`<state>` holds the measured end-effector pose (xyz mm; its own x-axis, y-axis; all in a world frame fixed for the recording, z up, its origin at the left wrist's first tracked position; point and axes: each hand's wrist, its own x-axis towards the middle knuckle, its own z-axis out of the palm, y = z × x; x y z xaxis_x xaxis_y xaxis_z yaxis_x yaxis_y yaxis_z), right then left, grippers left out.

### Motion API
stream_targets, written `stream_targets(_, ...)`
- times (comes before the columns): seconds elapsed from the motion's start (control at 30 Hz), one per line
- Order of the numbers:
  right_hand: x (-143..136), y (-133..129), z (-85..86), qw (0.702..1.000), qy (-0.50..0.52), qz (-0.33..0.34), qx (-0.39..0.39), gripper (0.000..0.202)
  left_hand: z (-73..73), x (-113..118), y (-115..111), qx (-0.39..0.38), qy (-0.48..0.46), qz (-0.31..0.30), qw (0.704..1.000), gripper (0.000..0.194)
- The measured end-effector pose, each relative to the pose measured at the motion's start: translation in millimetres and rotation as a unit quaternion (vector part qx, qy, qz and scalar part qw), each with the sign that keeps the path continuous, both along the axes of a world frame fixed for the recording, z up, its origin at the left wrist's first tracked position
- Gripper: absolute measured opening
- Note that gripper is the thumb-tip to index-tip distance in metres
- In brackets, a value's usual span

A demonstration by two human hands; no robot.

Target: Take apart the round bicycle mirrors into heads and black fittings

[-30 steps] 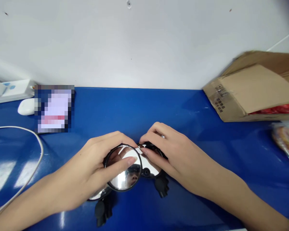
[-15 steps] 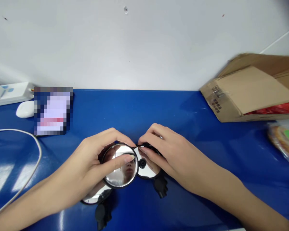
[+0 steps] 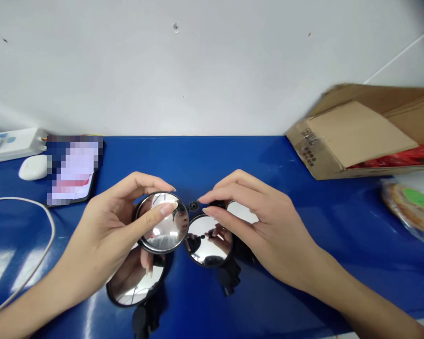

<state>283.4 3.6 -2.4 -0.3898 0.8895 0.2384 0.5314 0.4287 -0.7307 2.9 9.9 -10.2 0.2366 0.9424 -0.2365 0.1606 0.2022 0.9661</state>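
My left hand is closed on a round mirror with a black rim, thumb on the glass and fingers behind. A small round black joint sticks out from the rim's right side. My right hand pinches a small black part between thumb and fingers, just right of that joint; its shape is mostly covered. Beneath the hands, one round mirror with a black mount lies on the table, and another mirror lies lower left. A third mirror surface shows partly behind my right fingers.
On the blue table, a phone, a white rounded case and a white cable lie to the left. An opened cardboard box and a wrapped round item are at the right. A white wall stands behind.
My left hand has moved left and slightly up with the mirror, uncovering the mirror beneath. My right fingers have come away from the rim, and the black part now shows between them.
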Motion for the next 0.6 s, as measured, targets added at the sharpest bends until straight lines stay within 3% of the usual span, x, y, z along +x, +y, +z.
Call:
stream_targets(0.13, -4.9, -2.6, 2.5, 0.991, 0.084, -0.047, -0.089, 0.011, 4.1, 4.1, -4.1, 0.024, -0.003, 0.02, 1.0, 0.038)
stream_targets(0.3, -10.3, -5.0, 1.2, 0.965, 0.184, -0.042, -0.183, 0.01, 12.3, 10.9, -12.8, 0.055, 0.045, 0.061, 0.996, 0.033)
stream_targets(0.43, -11.9, -4.7, 1.7, 0.955, 0.226, -0.07, -0.178, 0.012, 9.6, 9.4, -11.4, 0.113, 0.05, 0.05, 0.991, 0.017)
stream_targets(0.6, -8.8, -2.2, 6.1, 0.957, 0.226, -0.088, -0.157, 0.011, 5.7, 7.2, -8.9, 0.146, 0.086, 0.05, 0.984, 0.015)
